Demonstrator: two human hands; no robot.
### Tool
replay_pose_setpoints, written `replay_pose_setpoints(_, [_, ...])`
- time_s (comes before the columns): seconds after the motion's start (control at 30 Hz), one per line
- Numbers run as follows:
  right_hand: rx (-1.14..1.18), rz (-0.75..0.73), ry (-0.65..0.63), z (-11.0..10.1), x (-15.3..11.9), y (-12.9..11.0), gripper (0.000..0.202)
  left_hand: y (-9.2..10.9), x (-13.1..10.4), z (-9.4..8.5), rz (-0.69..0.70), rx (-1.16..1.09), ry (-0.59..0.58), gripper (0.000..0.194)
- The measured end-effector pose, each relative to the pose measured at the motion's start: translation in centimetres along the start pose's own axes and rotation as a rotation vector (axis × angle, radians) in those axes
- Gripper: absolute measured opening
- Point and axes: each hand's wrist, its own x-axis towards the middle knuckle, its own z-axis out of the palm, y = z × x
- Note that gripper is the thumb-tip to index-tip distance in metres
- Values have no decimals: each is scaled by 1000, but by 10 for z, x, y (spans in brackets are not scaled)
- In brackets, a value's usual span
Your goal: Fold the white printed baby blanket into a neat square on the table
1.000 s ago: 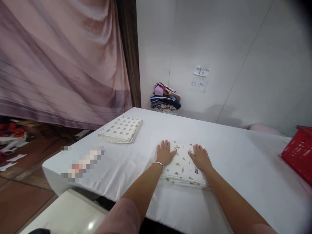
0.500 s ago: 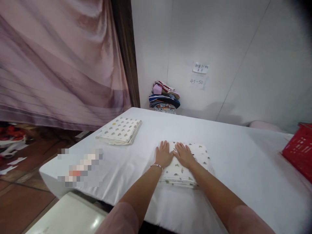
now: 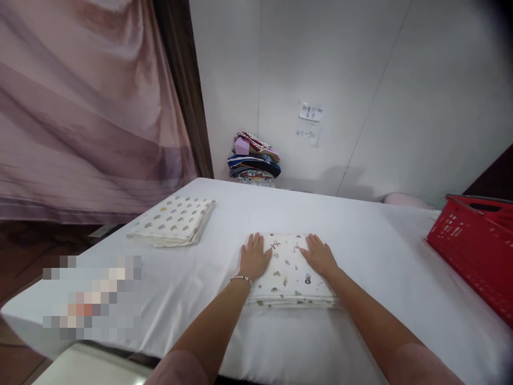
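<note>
At ten o'clock in the head camera's view, a pinkish curtain [image 3: 92, 107] hangs in folds. Between eight and nine o'clock, a folded white cloth with grey, cloud-like shapes [image 3: 172, 220] lies on a white-covered surface [image 3: 385, 240]. At six o'clock, the person's left hand [image 3: 254, 259] is open, palm down, fingers pointing away from the body; a thin bracelet [image 3: 241, 278] circles the wrist. Near the middle, towards twelve, a pile of mixed fabrics [image 3: 254, 160] rises past the far edge of the surface. At five o'clock, a folded white cloth with small scattered prints [image 3: 286, 278] lies flat, its layers showing along the near edge; the left hand touches its left side. Between one and two, a handwritten paper [image 3: 311, 112] is on the wall [image 3: 360, 64]. At four, the right hand [image 3: 320, 258], also open and flat, touches the cloth's right side. Past three, a red basket [image 3: 473, 251] sits on the surface.
</note>
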Motion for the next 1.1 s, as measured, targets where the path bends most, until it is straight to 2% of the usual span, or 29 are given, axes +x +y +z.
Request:
replay_pose_setpoints(0.1, [27,8,9,7,-5,14,65,1,0,-1,-5,-19,-8,58])
replay_pose_setpoints(0.37, [123,-29,-27,2,2,13,63,-4,3,2,-1,-111,-19,57])
replay_pose_setpoints(0.53, [244,-46,-25,2,-21,23,61,-12,-2,-1,15,-274,-35,56])
replay_pose_setpoints(0.63, [351,-42,-27,7,-52,33,61,-22,-17,-3,-20,-415,-50,59])
replay_pose_setpoints(0.73, [444,4,-19,11,-83,42,60,-32,-44,-8,-100,-540,-32,59])
replay_pose_setpoints(0.83, [408,16,41,9,-104,44,55,-35,-71,-14,-192,-629,18,53])
replay_pose_setpoints(0.97, [235,-84,180,0,-120,25,49,-33,-101,-16,-290,-733,106,43])
replay_pose_setpoints(1.1, [202,-301,176,-8,-130,-8,46,-32,-121,-15,-285,-826,133,43])
